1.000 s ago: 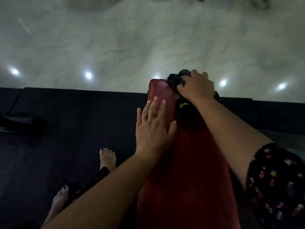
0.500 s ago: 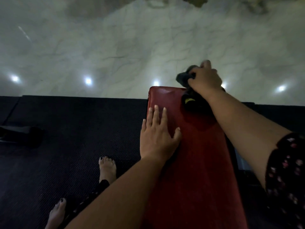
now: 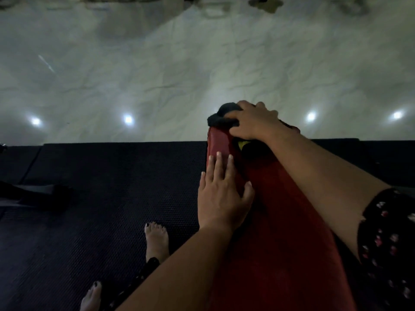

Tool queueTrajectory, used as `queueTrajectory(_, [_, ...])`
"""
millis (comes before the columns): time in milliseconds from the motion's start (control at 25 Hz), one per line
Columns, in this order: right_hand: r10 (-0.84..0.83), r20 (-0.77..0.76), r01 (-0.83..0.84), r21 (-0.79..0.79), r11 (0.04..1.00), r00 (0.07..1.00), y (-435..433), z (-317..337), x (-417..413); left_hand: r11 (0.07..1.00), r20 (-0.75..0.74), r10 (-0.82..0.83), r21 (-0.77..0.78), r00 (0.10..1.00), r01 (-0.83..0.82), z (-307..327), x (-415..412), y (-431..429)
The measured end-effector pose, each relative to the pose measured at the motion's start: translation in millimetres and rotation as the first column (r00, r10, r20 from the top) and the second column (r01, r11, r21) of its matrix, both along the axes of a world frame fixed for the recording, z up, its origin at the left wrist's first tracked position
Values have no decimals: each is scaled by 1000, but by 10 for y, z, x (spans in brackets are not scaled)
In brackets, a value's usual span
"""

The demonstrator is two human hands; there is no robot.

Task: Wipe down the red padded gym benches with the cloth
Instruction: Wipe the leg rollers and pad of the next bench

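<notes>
At bench end, right fingers clutch cloth, left fingers flat

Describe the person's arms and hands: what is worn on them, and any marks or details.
Both forearms are bare and no gloves or watch show. The left hand has fairly long, pale, unpainted-looking nails. The right hand shows no rings in this dim light. On the right upper arm is a short dark sleeve with a small pink and white floral print. The left arm's sleeve is out of view.

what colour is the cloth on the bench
The cloth is black with a small yellow patch; head view.
</notes>
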State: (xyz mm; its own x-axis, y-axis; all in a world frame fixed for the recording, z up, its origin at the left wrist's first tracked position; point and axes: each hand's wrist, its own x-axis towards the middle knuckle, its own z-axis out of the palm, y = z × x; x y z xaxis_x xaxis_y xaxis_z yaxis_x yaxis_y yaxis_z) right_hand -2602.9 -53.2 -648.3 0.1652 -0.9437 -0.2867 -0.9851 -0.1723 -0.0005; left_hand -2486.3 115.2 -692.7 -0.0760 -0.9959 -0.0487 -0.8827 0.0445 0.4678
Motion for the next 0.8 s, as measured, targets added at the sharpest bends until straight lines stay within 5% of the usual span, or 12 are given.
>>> queueTrajectory(120, [-71, -79, 65, -76, 995, 994, -54, -15, 70, 1000, -3, 5, -2, 1000, -5, -7, -4, -12])
queueTrajectory(320, [138, 7, -134, -207, 969, 990, 209, -51, -228, 1000, 21, 0, 4, 1000, 0, 13, -1, -6])
queueTrajectory(520, [-195, 7, 195, -120, 974, 981, 89, -32, -682, 1000, 7, 9, 3, 1000, -9, -5, -11, -8])
queueTrajectory(600, [-119, -36, 114, -137, 984, 992, 93, -31, -658, 1000, 13, 16, -10, 1000, -16, -8, -13, -18])
queueTrajectory(720, [12, 78, 0, -162, 987, 997, 232, -61, -830, 1000, 37, 12, -1, 999, -12, 3, -4, -13])
queueTrajectory(800, [-77, 200, 109, -153, 982, 977, 281, -75, -1002, 1000, 31, 13, 7, 999, -14, -3, -12, -19])
